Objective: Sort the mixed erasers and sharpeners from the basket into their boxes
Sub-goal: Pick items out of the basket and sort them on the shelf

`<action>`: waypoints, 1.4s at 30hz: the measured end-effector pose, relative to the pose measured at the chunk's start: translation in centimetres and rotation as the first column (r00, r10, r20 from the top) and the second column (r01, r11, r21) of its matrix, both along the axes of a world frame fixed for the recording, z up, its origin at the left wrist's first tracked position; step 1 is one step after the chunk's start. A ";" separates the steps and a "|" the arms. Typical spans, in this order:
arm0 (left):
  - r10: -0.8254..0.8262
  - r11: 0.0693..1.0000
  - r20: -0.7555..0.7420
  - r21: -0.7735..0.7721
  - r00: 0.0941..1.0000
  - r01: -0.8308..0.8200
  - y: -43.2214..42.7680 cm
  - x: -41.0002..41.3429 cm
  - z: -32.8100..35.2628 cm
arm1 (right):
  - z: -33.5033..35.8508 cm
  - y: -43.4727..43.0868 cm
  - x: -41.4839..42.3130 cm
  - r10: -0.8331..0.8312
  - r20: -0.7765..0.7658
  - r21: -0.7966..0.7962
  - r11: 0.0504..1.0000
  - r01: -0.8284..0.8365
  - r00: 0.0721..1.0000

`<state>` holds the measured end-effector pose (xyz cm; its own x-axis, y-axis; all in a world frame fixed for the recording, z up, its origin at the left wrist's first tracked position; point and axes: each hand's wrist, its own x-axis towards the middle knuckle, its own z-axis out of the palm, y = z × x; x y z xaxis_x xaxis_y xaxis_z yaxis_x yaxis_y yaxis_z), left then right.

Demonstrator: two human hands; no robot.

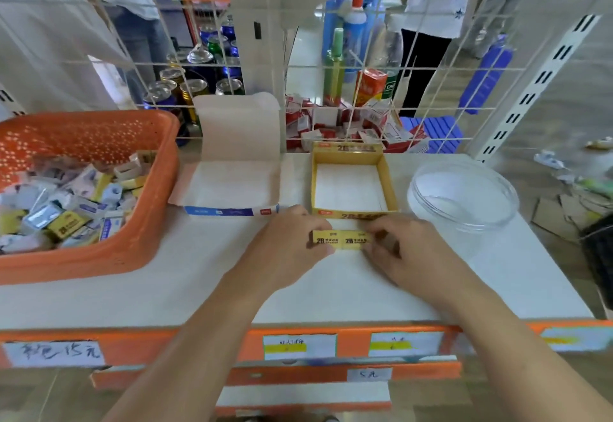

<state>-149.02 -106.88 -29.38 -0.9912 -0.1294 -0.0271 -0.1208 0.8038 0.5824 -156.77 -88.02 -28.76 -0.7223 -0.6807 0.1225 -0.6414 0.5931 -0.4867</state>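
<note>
A white, smooth tabletop (185, 275) with an orange front edge carrying paper price labels fills the view. A white wire grid (411, 113) stands along its back edge.

At the left sits a large orange plastic basket (99, 255) with rounded corners and walls pierced by small holes. It is heaped with small wrapped blocks in white, pale blue and yellow, too jumbled to tell erasers from sharpeners. It sits within easy reach of the left arm, probably so pieces can be drawn from it.

In the middle lies a shallow white card box (232, 186), its lid folded upright at the back and a blue strip on its front. Nothing shows inside it. Just to its right stands a smaller, deeper yellow card box (348, 215) printed "2B", open-topped and showing only its bare white floor. At the far right is a round, clear plastic bowl (464, 196), also holding nothing.

Just in front of the yellow box, both hands meet. The left hand (288, 249) and right hand (408, 252) each close a fingertip grip on an end of a pair of erasers (341, 240). These are small yellow rectangular blocks in glossy "2B" wrappers, pressed side by side, label up, low over the tabletop. Squaring them together likely lets them drop neatly into the matching yellow box as a row.
</note>
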 end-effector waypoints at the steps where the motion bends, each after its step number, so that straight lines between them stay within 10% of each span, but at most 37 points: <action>1: -0.002 1.000 0.001 0.004 1.000 0.002 0.2 -0.2 0.0 | 0.1 0.3 -0.3 0.009 0.017 -0.006 1.000 -0.009 1.000; 14: 0.089 0.996 -0.005 0.018 0.996 -0.089 1.1 -1.3 -0.2 | 0.5 1.9 -5.5 0.077 0.272 -0.120 0.992 -0.045 0.959; 23: 0.072 0.997 -0.017 0.041 0.997 -0.071 0.9 -0.9 -0.3 | -0.3 0.6 -3.8 0.146 0.022 0.048 0.988 -0.147 0.989; 42: 0.091 0.994 -0.087 0.061 0.992 -0.086 1.1 -0.3 -0.3 | -1.2 0.2 -2.2 0.072 -0.025 0.091 0.993 -0.070 0.997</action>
